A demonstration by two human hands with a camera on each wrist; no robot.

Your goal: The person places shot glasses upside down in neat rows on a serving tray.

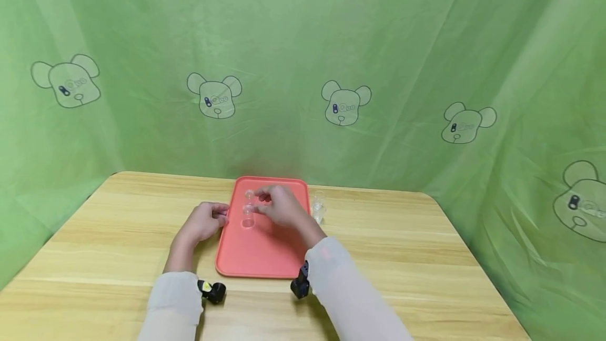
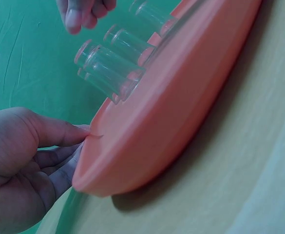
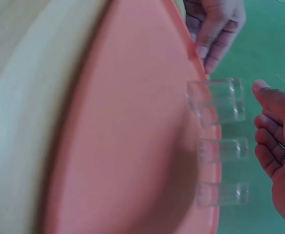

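A red tray (image 1: pixel 255 257) lies on the table, and several small clear cylindrical containers (image 3: pixel 223 194) stand upright toward its left and far part. My left hand (image 1: pixel 204 221) pinches the tray's left rim, thumb on top and fingers below, as the left wrist view shows. Over the tray is my right hand (image 1: pixel 281 207), beside the containers, with its fingers loosely bent. In the right wrist view a gap separates this right hand (image 3: pixel 281 141) from the container tops, and nothing is held in it. Two of the containers (image 2: pixel 108 70) stand close together.
More clear containers (image 1: pixel 318 209) are on the wooden table (image 1: pixel 402 257) just right of the tray. A green curtain (image 1: pixel 284 25) with bear-head drawings hangs behind and at both sides. Each wrist carries a black camera (image 1: pixel 215 292).
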